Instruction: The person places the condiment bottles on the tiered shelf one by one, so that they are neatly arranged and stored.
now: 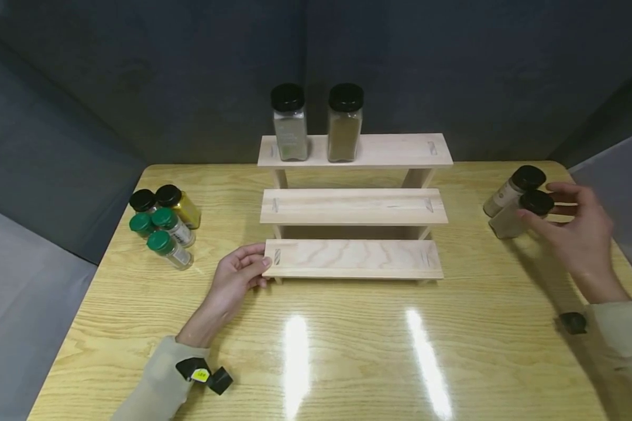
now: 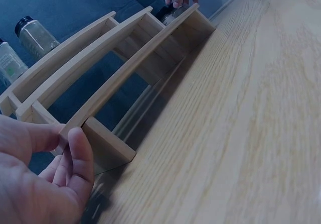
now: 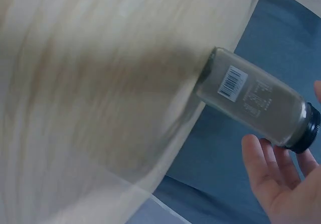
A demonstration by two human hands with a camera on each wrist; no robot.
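Two sleeves show at the bottom of the head view, one on each side of the shiny wooden table (image 1: 347,351). The left hand (image 1: 235,278) rests on the table and its fingers and thumb pinch the left end of the lowest step of the wooden rack (image 1: 354,257). The right hand (image 1: 576,231) is far off on the right side, well apart from the rack. Its fingers are spread and loose, and the fingertips touch the black lid of the near spice jar (image 1: 520,213). They are not wrapped around it. A second pale jar (image 1: 513,188) stands just behind that one, touching it. Two tall jars with black lids (image 1: 316,123) stand side by side on the top step. Five small jars (image 1: 163,225) with black and green lids sit in a bunch near the left edge.
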